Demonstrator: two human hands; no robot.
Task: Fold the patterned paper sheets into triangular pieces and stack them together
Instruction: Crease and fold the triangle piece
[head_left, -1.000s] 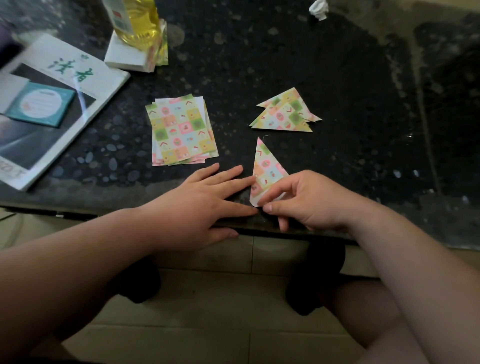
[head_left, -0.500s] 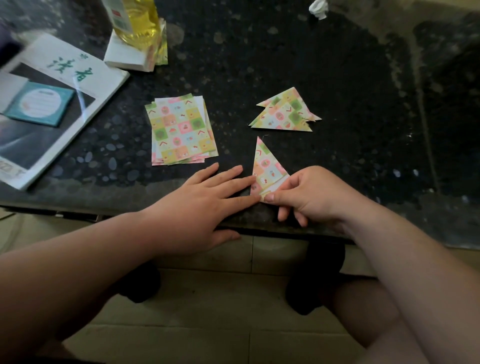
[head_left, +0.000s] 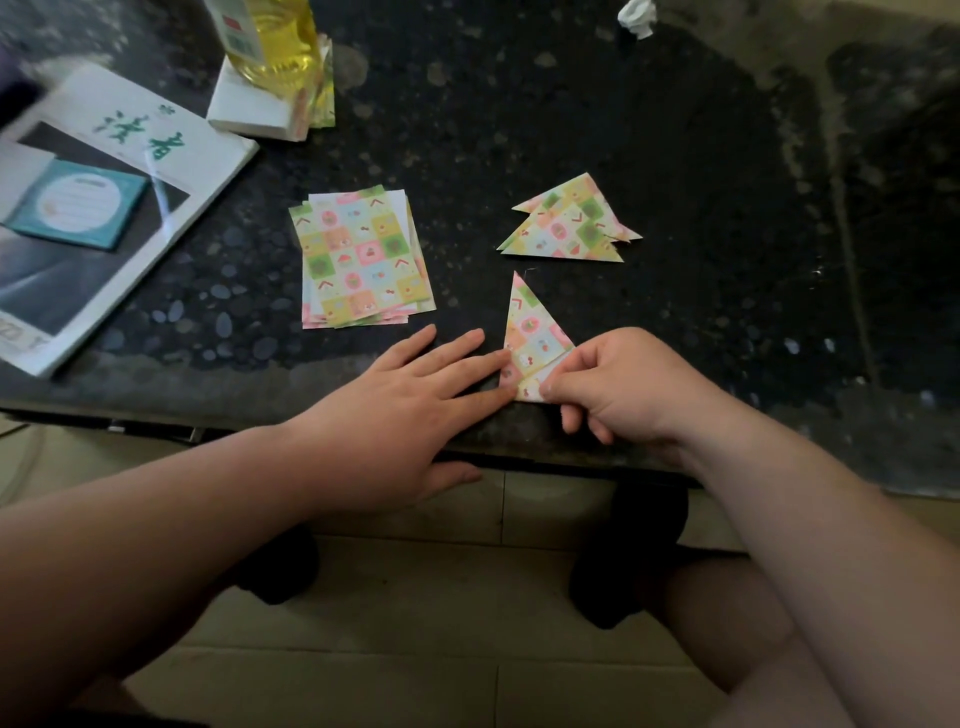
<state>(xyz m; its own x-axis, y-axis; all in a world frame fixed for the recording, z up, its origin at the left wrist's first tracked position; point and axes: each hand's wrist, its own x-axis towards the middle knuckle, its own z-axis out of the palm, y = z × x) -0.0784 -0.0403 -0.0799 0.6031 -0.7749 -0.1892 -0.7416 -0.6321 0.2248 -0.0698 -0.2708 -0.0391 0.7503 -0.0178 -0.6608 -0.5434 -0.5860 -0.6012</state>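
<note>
Folded triangle: between both hands. Left hand flat, fingertips pressing its left edge. Right hand pinching its lower corner.

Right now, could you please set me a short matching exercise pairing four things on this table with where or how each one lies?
Things:
1. flat patterned sheets
2. finished triangles
3. triangle being folded
4. magazine

States:
A. at the table's left edge, a teal card on it
B. pressed by the left hand while the right hand pinches its lower corner
C. an unfolded pile, left of the other paper pieces
D. a loose overlapping pile, far side of the piece in hand

Pairs: 1-C, 2-D, 3-B, 4-A
</note>
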